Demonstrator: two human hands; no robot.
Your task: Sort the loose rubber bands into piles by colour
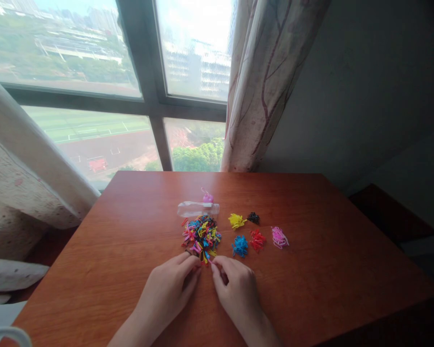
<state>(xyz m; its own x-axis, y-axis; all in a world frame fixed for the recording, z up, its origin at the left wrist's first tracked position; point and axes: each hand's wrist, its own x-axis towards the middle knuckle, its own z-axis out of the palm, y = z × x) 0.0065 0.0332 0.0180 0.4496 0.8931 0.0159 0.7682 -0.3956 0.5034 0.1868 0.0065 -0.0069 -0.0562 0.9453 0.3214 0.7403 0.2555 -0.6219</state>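
Note:
A mixed heap of small coloured rubber bands (202, 233) lies on the wooden table. My left hand (171, 279) rests at the heap's near edge, thumb and fingertips drawn together; whatever they pinch is too small to make out. Beside it, my right hand (235, 279) is closed in a pinch on a pink rubber band (210, 261), just off the heap's near side. To the right, bands lie grouped by colour: a yellow pile (236, 221), a black pile (253, 218), a blue pile (240, 246), a red pile (257, 240) and a pink pile (279, 237).
Behind the heap a clear plastic bottle (193, 209) lies on its side, with a pink cap-like piece (208, 197) and loop beyond it. The brown table (123, 241) reaches back to a window framed by curtains (271, 82). A white curved object (9, 332) shows at lower left.

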